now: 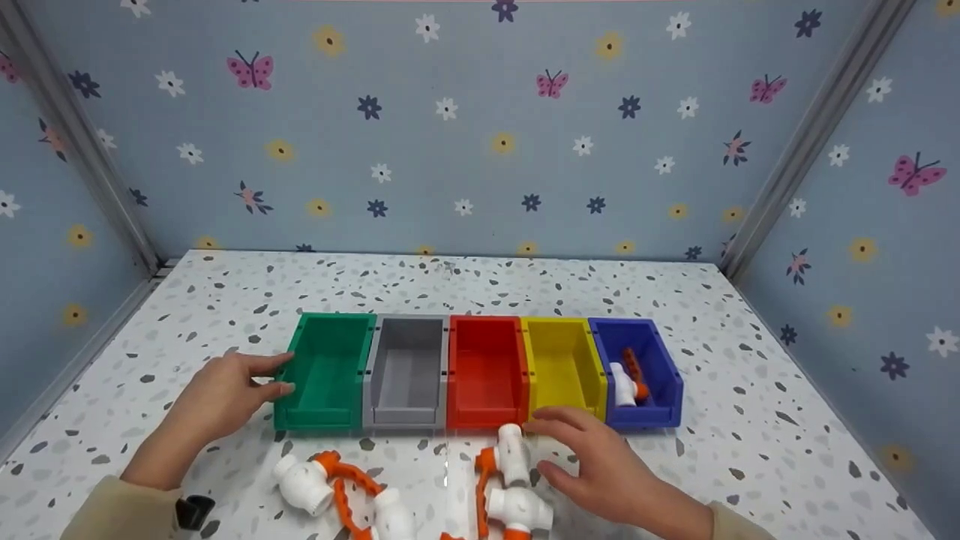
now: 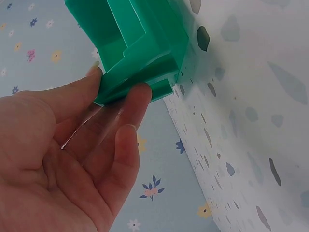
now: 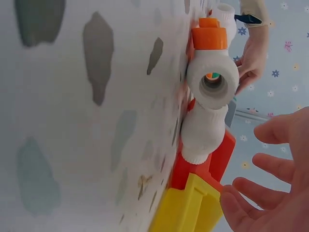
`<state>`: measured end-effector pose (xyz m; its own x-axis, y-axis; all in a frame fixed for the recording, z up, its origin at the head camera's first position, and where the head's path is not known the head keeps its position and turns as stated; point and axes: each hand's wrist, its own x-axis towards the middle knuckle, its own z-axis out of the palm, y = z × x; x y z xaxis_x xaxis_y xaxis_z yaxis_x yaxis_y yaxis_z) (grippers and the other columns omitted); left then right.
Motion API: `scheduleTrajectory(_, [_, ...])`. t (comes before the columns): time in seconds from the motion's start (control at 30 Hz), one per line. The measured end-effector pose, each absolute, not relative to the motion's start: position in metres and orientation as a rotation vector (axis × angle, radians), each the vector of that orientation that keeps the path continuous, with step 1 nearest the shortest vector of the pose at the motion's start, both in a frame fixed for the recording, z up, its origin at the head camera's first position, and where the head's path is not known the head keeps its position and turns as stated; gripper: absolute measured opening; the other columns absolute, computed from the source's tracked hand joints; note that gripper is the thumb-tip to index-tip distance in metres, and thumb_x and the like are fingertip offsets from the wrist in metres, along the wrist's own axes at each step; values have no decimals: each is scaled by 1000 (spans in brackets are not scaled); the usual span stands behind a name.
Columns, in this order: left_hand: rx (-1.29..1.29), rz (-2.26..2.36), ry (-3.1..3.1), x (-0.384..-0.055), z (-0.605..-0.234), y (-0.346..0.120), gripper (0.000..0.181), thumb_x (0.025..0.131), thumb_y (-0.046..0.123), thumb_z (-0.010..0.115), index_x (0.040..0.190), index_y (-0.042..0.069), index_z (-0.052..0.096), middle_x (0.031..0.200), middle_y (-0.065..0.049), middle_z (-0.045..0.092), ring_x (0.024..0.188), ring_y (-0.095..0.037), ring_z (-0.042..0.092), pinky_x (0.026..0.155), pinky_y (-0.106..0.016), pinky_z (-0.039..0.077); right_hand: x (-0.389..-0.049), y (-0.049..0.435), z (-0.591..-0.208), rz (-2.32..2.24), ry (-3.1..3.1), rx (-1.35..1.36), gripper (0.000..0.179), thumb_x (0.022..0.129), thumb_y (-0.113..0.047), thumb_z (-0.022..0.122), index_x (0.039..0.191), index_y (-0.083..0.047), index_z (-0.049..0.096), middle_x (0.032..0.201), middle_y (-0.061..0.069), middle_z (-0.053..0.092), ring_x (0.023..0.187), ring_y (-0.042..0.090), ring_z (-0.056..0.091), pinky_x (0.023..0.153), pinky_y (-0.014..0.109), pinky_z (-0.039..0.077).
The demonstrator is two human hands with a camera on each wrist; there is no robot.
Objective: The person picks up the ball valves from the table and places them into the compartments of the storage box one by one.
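My left hand (image 1: 225, 394) pinches the left side wall of the green bin (image 1: 328, 367), thumb and fingertips on either side of it in the left wrist view. Grey (image 1: 409, 416), red (image 1: 487, 417), yellow (image 1: 564, 360) and blue (image 1: 660, 417) bins continue the row to the right. My right hand (image 1: 600, 465) has its fingers loosely spread, holding nothing, with the index fingertip at the front corner where red and yellow meet. Beside it lie white ball valves (image 1: 514, 454) with orange handles. Inside the blue bin sits another valve (image 1: 624, 384).
More ball valves (image 1: 304, 486) lie in front of the green and grey bins, some cut off by the lower frame edge. The speckled table (image 1: 465, 285) meets a flowered wall (image 1: 480, 150) at the back, with side panels left and right.
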<state>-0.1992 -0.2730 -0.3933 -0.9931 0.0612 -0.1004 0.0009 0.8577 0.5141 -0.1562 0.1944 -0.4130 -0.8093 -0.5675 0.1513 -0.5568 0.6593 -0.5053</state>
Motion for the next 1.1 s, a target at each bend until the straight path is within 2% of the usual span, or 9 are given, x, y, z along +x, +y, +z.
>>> scheduleTrajectory(0.2, [37,806,2906,-199,-392,-273,57,95,28,70,145,8,51,126,-26,58,90,-26,59,68,-37,53,-161,186,-418,-819,2731,-971,38,93,-30,71,131,-33,63,136,-10,55,121,13,54,99,42,49])
scheduleTrajectory(0.47, [32,806,2896,-199,-394,-275,58,95,30,70,146,8,51,131,-28,56,90,-26,60,67,-37,53,-170,177,-421,-689,2652,-928,39,93,-39,70,131,-38,62,140,-9,52,119,14,54,98,42,50])
scheduleTrajectory(0.7, [69,798,2925,-199,-394,-275,58,95,29,70,145,7,51,132,-28,57,93,-28,63,69,-41,54,-176,173,-414,-632,2601,-1002,39,94,-33,70,133,-31,64,144,-2,50,117,16,56,96,40,51])
scheduleTrajectory(0.93, [74,790,2931,-199,-394,-274,58,95,29,70,145,6,52,133,-29,57,94,-28,64,69,-42,55,-176,169,-412,-657,2584,-977,35,90,-31,75,123,-31,66,139,-3,50,96,9,57,83,28,53])
scheduleTrajectory(1.1, [60,803,2920,-199,-394,-274,58,95,30,70,145,7,51,136,-29,55,93,-27,63,70,-41,55,-176,164,-414,-641,2580,-897,38,89,-36,77,124,-36,64,142,-6,48,104,10,57,86,28,54])
